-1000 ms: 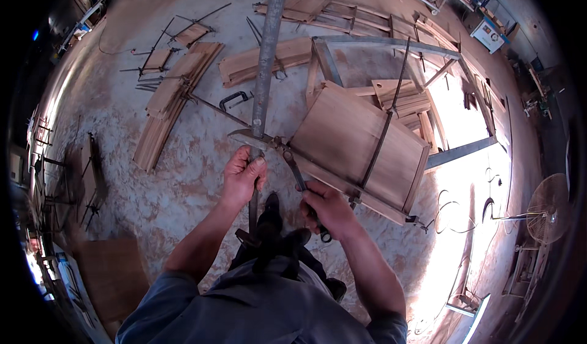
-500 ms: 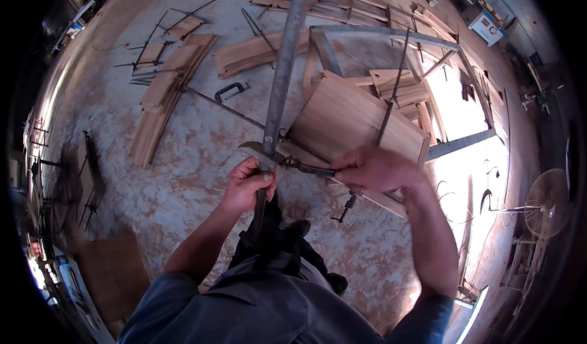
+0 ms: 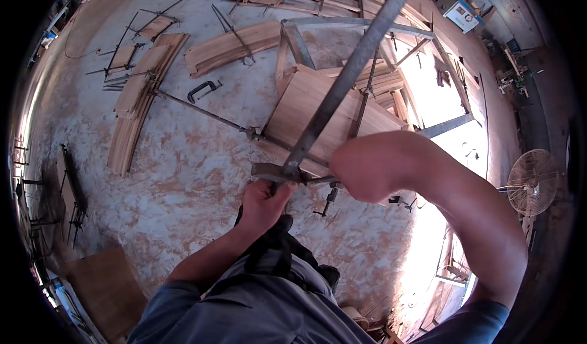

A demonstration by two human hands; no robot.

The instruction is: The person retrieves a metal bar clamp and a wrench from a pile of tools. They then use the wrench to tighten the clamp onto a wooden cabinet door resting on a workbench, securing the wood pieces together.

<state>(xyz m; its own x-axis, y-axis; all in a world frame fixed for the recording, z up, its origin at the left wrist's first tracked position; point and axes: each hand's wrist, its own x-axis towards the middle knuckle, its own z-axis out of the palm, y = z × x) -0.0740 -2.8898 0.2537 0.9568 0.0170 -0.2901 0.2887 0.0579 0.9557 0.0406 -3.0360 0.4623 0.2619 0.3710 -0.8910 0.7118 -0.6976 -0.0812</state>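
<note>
A long grey metal bar point(image 3: 342, 87) slants from near my body up to the far right; it looks like the bar of a large clamp. Across its near end sits a curved metal jaw point(image 3: 267, 171). My left hand point(image 3: 264, 206) is closed around the bar just below that jaw, thumb along the side. To the right, my right hand point(image 3: 367, 165) is closed on a slim dark handle point(image 3: 321, 179) that meets the bar beside the jaw. Its fingers are mostly hidden by the back of the hand, and the handle's far end is covered.
A wide wooden panel point(image 3: 299, 109) held in clamps lies beyond my hands. Stacked boards point(image 3: 137, 102), a black C-clamp point(image 3: 203, 91) and a metal frame point(image 3: 449, 126) lie around it. A wire fan point(image 3: 532, 182) stands at right, a brown sheet point(image 3: 107, 289) at lower left.
The bar has tilted so its far end points farther right. Both hands are lower in view, the left slightly to the right; the right forearm has swung outward with the elbow raised.
</note>
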